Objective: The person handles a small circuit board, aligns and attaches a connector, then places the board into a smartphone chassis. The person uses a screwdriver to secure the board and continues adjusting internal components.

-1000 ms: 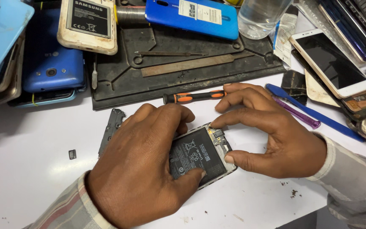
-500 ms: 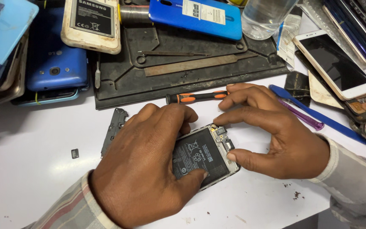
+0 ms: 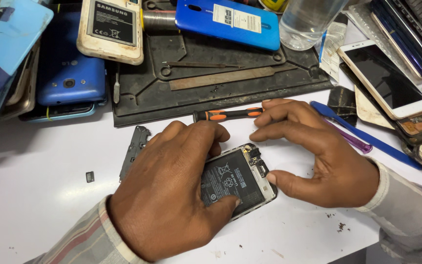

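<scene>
An opened phone lies on the white table with its back off, black battery showing. My left hand presses down over its left half, thumb on the lower edge of the battery. My right hand curls around the phone's right end, thumb tip touching the corner by the small circuit board, fingers arched above it. An orange-and-black screwdriver rests on the table just beyond both hands. A dark plastic cover piece lies to the left of my left hand.
A black work mat holds a metal file and tweezers. Blue phone backs, a white phone with battery, a clear bottle and stacked phones crowd the back and right. Blue and purple pry tools lie right.
Both hands stay on the opened phone; my right fingers have lifted slightly off the phone's top edge. The view has shifted a little.
</scene>
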The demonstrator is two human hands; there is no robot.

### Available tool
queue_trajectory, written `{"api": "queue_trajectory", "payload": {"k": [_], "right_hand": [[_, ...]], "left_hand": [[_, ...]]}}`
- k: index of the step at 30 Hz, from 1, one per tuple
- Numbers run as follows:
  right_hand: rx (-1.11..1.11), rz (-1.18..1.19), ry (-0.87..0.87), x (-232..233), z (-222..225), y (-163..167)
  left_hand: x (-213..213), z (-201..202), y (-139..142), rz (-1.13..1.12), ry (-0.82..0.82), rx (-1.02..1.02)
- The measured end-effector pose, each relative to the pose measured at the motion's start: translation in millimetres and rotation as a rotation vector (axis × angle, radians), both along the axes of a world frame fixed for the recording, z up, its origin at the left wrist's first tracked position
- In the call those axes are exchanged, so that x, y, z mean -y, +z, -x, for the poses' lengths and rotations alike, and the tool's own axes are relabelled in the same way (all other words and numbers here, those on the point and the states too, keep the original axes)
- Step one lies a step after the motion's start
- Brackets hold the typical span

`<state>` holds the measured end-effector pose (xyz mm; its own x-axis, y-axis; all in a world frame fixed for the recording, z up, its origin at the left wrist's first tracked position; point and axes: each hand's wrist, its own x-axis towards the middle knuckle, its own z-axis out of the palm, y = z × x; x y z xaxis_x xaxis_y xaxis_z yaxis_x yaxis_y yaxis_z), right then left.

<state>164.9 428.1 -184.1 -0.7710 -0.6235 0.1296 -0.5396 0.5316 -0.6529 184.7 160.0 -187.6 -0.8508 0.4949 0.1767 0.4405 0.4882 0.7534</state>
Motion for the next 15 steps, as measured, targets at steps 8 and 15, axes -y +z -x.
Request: {"api": "queue_trajectory", "payload": {"k": [8,15], "right_hand": [[0.037,0.001,-0.017,-0.1,-0.9,-0.7],[-0.001,-0.027,-0.017,3.1,-1.0,-1.3]], "left_hand": [[1.0,-0.4,0.5,0.002,0.001,0.018],[1.0,-0.1,0.6,0.008,-0.003,0.023]]}}
